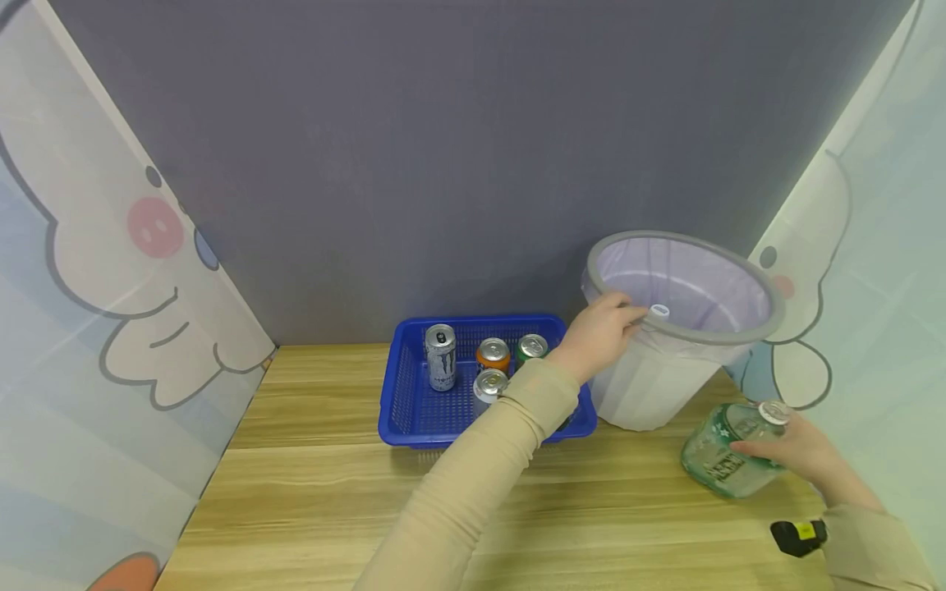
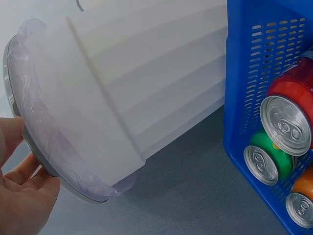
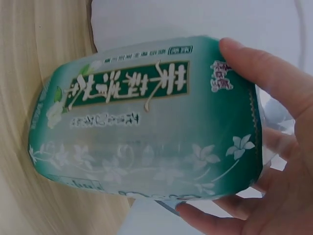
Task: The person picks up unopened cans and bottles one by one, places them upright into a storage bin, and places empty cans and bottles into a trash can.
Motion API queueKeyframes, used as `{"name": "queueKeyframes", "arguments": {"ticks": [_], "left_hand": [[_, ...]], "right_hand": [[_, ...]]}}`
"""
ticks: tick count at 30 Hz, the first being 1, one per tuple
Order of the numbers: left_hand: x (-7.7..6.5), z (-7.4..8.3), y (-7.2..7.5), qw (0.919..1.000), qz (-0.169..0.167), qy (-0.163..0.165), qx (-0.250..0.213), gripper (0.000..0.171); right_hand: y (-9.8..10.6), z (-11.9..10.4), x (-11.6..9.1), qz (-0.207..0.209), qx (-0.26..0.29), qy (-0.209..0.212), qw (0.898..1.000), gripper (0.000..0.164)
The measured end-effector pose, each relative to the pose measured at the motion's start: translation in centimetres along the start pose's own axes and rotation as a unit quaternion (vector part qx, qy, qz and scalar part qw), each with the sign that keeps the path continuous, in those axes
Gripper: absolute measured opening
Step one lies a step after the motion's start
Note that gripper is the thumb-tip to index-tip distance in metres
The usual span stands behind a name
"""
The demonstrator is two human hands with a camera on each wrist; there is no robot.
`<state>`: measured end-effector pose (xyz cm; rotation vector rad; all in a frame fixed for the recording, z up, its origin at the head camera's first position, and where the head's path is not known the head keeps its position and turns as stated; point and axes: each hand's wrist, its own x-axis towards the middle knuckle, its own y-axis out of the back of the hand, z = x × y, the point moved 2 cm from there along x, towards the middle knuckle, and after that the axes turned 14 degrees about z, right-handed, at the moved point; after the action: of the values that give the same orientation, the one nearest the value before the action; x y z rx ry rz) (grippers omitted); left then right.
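My left hand (image 1: pixel 602 332) grips the grey rim of a white trash bin (image 1: pixel 636 386), which has a thin plastic liner over its edge. In the left wrist view, the thumb and fingertips meet at the bin's rim (image 2: pixel 36 152). A white bottle cap (image 1: pixel 659 312) shows just inside the mouth, beside those fingers; whatever is under it is hidden. To the right of the bin, my right hand (image 1: pixel 798 447) holds a large green-labelled tea bottle (image 3: pixel 146 117) near its shoulder. The bottle leans over the wooden table with its white cap up.
Left of the bin stands a blue perforated basket (image 1: pixel 395 394) with several drink cans, including a silver can (image 1: pixel 442 361) and an orange can (image 1: pixel 493 353). My left sleeve covers part of it. A small black object (image 1: pixel 794 538) lies by the right sleeve.
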<state>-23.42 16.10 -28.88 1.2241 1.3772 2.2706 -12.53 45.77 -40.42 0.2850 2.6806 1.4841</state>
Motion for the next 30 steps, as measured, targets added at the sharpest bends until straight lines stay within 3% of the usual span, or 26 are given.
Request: {"name": "queueKeyframes", "arguments": {"ticks": [7, 20, 30], "left_hand": [[0.0, 0.0, 0.0, 1.0000, -0.001, 0.000, 0.001, 0.035], [0.1, -0.2, 0.0, 1.0000, -0.003, -0.007, 0.001, 0.035], [0.1, -0.2, 0.0, 1.0000, -0.009, -0.003, 0.000, 0.036]], "right_hand": [[-0.5, -0.4, 0.0, 0.003, -0.007, 0.027, 1.000, 0.095], [-0.9, -1.6, 0.0, -0.011, -0.019, 0.035, 0.999, 0.101], [-1.4, -3.0, -0.6, 0.016, -0.010, 0.082, 0.996, 0.082]]}}
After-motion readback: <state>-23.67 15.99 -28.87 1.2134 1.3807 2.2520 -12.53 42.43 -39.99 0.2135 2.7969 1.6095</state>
